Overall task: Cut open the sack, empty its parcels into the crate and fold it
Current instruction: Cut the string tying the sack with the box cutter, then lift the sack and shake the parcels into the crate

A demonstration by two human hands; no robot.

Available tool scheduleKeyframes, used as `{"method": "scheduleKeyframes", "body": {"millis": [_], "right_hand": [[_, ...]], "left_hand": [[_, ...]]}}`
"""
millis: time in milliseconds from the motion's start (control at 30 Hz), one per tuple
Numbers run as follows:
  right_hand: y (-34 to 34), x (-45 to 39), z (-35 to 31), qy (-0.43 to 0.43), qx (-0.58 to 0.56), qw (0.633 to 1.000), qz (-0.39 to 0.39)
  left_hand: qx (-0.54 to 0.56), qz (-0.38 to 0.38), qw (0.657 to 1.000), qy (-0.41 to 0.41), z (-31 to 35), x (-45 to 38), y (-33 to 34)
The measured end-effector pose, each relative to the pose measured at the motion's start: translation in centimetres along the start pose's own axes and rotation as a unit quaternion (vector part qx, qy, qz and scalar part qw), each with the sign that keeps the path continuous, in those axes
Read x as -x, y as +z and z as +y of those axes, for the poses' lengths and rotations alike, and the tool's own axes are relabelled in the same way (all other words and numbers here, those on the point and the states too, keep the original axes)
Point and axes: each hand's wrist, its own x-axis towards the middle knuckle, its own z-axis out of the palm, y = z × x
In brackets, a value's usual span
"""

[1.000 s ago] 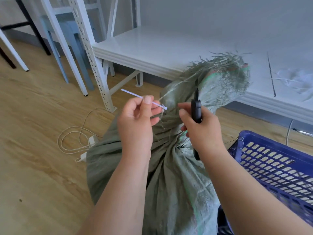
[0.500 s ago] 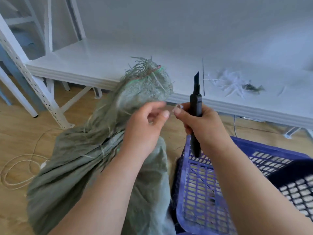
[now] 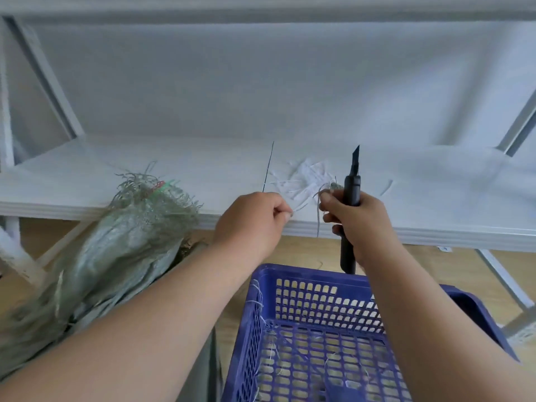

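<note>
My right hand grips the knife upright; my left hand is pinched closed beside the sack.

Two forearms come up from the bottom edge, both bare to as far as can be seen (no sleeve, cuff or glove in view). The left hand and right hand carry no ring, watch or band; short, plain nails.

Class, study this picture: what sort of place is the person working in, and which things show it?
Probably a storeroom or parcel-sorting room: white metal shelving low over a wooden floor, a blue plastic crate, and a woven sack beside it.
</note>
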Motion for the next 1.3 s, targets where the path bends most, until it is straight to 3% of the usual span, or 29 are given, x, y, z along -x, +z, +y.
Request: {"method": "scheduleKeyframes", "body": {"millis": [133, 367, 567, 733, 867, 1000, 1100, 1200, 1300], "right_hand": [[-1.4, -2.1, 0.5, 0.01, 0.014, 1.0, -0.015], [-1.7, -7.1, 0.5, 0.041, 0.036, 0.998, -0.032], [-0.4, -4.3, 1.5, 0.011, 0.055, 0.998, -0.014], [3.3, 0.0, 1.9, 0.013, 0.05, 0.992, -0.118], [7.0, 2.6, 1.8, 0.01, 0.038, 0.981, -0.188], [9.8, 4.1, 2.0, 0.004, 0.038, 0.977, -0.209], [11.6, 5.3, 2.0, -0.011, 0.086, 0.966, -0.242], [13.8, 6.7, 1.9, -0.023, 0.134, 0.958, -0.252], [15.9, 8.2, 1.7, -0.03, 0.148, 0.953, -0.264]], "left_hand": [[-0.017, 0.004, 1.0, -0.017, 2.3, -2.1, 1.4], [0.029, 0.05, 0.991, -0.117, 2.1, -4.4, 1.8], [0.017, 0.105, 0.985, -0.132, 0.1, -2.8, 1.2], [0.078, 0.222, 0.963, -0.131, -4.1, 0.6, -3.1], [0.083, 0.228, 0.962, -0.122, -6.9, 3.2, -5.8], [0.012, 0.283, 0.952, -0.119, -9.2, 5.5, -7.9], [-0.07, 0.346, 0.914, -0.2, -12.6, 7.1, -9.6], [-0.077, 0.309, 0.895, -0.311, -15.0, 8.2, -10.6], [-0.096, 0.135, 0.92, -0.356, -16.5, 8.6, -10.1]]}}
